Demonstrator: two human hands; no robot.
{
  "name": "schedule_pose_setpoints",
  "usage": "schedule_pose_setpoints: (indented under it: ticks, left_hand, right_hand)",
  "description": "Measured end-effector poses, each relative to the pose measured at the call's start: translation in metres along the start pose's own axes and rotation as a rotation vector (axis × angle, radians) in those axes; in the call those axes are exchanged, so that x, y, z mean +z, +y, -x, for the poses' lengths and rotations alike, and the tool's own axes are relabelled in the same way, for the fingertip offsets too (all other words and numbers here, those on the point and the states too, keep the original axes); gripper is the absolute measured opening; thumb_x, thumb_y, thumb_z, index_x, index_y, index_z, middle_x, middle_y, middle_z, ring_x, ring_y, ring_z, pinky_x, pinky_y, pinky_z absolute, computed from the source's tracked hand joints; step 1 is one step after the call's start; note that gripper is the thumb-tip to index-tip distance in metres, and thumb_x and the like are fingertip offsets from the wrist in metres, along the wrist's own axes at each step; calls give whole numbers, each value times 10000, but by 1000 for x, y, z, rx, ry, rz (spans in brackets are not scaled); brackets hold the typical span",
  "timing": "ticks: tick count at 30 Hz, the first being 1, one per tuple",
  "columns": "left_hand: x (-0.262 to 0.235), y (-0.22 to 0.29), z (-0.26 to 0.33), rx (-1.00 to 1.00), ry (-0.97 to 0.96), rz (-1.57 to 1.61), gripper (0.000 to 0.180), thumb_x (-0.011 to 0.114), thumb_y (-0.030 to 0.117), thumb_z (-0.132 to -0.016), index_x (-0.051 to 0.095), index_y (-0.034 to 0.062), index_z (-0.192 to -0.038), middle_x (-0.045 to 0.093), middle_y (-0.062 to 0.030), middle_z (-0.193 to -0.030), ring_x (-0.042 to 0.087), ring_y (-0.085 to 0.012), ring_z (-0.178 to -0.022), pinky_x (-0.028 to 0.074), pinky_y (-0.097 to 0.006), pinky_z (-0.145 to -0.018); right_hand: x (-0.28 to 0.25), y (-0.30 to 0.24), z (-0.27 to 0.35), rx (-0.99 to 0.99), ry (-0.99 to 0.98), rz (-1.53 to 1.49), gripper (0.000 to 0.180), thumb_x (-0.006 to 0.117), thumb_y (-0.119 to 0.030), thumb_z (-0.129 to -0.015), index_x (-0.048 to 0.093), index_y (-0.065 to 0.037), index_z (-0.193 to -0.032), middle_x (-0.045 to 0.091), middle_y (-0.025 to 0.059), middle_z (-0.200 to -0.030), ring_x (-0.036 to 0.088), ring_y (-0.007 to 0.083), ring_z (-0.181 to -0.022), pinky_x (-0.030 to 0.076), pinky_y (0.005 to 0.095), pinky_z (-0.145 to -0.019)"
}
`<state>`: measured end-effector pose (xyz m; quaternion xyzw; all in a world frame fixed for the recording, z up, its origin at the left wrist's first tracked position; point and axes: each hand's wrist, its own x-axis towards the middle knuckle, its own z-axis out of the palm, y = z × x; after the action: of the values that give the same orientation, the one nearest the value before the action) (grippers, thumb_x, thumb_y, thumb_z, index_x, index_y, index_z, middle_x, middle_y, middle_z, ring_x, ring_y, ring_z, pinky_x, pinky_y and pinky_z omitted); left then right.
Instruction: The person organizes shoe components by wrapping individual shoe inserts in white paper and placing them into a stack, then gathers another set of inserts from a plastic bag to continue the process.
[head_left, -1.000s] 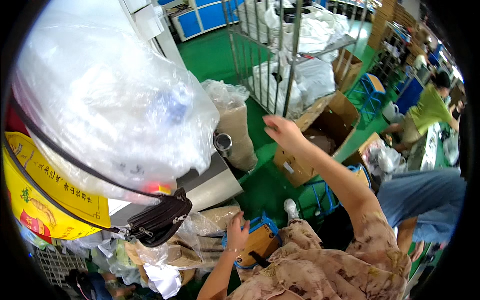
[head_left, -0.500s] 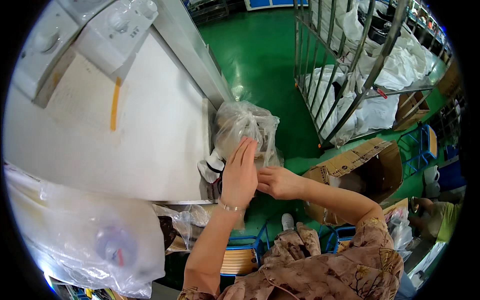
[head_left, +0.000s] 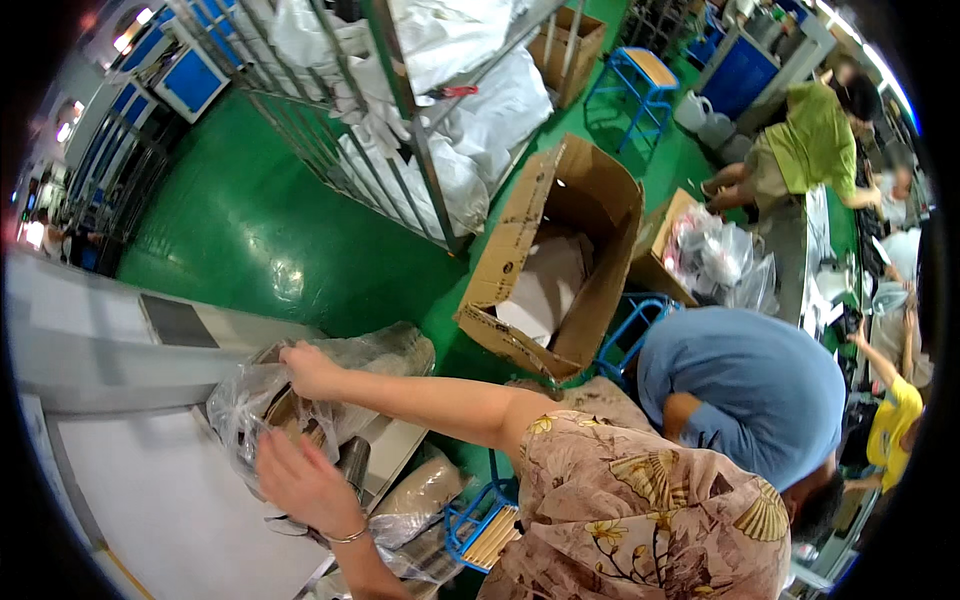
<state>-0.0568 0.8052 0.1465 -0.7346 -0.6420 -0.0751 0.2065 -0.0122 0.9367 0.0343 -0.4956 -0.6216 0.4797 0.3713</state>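
A clear plastic bag (head_left: 232, 405) stands at the edge of the white worktable, with brownish contents showing through; what they are I cannot make out. My right hand (head_left: 310, 370) is closed on the upper part of this bag, a fold of plastic in its fingers. Just nearer, my left hand (head_left: 303, 487) is spread beside the bag, fingers stretched out and slightly blurred, holding nothing. A bracelet circles the left wrist. A long plastic-wrapped bundle (head_left: 395, 352) lies beyond my right forearm, and another wrapped bundle (head_left: 420, 495) lies below it.
The white worktable (head_left: 140, 480) fills the lower left. Ahead are an open cardboard box (head_left: 500, 265) and a metal cage trolley (head_left: 420, 170) with white sacks. Close on my right bends a person in a blue shirt (head_left: 740, 390). A blue-framed stool (head_left: 490, 530) stands near me.
The view has swung to the right, bringing more of the floor and co-workers in. My left hand has gone from upright at the bag's top to spread beside it. My right hand still grips the bag.
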Motion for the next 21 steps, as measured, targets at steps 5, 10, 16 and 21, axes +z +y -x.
schedule_pose_setpoints:
  ticks: [5,10,16,21]
  left_hand:
    - [60,-1,-11,-107,-404,145,265,606,164,-822,566,-13,-1015,580,-194,-878,544,-344,-856,426,-424,-755]
    - [66,-28,8,-202,-98,545,153,543,113,-871,583,-35,-873,563,-165,-790,522,-328,-729,420,-406,-674]
    - [50,-13,15,-208,-105,559,124,495,54,-882,573,-32,-836,528,-133,-742,492,-279,-667,396,-335,-601]
    - [42,-37,65,161,-129,504,46,532,-2,-712,549,16,-751,454,-109,-649,450,-301,-611,367,-388,-564]
  right_hand:
    - [-11,-25,-15,73,83,43,207,532,-122,-758,577,-9,-926,591,220,-930,566,371,-939,462,463,-792]
    - [11,-47,-74,317,74,-151,182,496,-71,-778,576,4,-924,606,219,-915,601,381,-849,493,467,-733]
    - [56,5,-115,202,313,-94,298,501,-59,-791,487,21,-1078,613,234,-865,622,383,-795,512,455,-677]
    - [16,27,-153,28,170,385,169,481,-48,-807,460,-12,-972,639,170,-842,650,304,-797,531,391,-644]
